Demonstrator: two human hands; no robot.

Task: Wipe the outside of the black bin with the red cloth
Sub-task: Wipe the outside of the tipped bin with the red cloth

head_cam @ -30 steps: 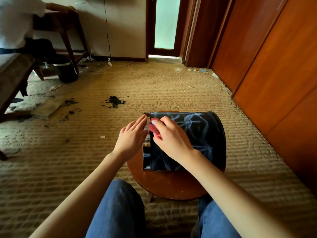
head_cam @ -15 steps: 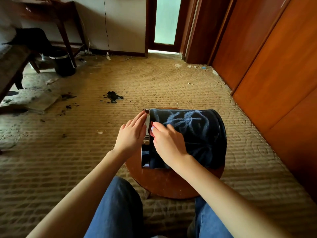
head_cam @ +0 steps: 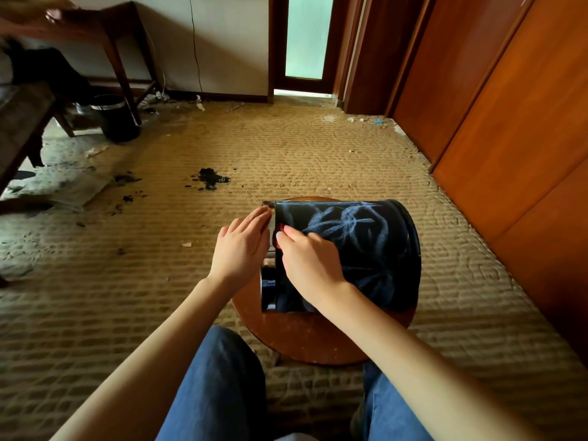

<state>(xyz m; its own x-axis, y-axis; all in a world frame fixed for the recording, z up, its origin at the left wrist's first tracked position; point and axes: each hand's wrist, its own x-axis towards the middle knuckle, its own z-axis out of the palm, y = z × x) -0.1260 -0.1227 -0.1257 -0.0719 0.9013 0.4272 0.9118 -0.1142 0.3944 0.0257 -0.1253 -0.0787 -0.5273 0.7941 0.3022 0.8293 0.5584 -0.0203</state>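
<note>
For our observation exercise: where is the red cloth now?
Head view, centre: the red cloth peeks from under the right hand, against the black bin near its rim.

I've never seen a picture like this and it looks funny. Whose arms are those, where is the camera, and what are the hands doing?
There is no machine here, just a person. The camera sits on their head and looks down, so you see their own arms and knees. A black bin lies on its side on a round wooden stool, which stands on carpet. The left hand rests flat against the bin's shiny rim to steady it. The right hand presses a red cloth onto the bin's side; only a bit of cloth peeks out by the fingertips.
</note>
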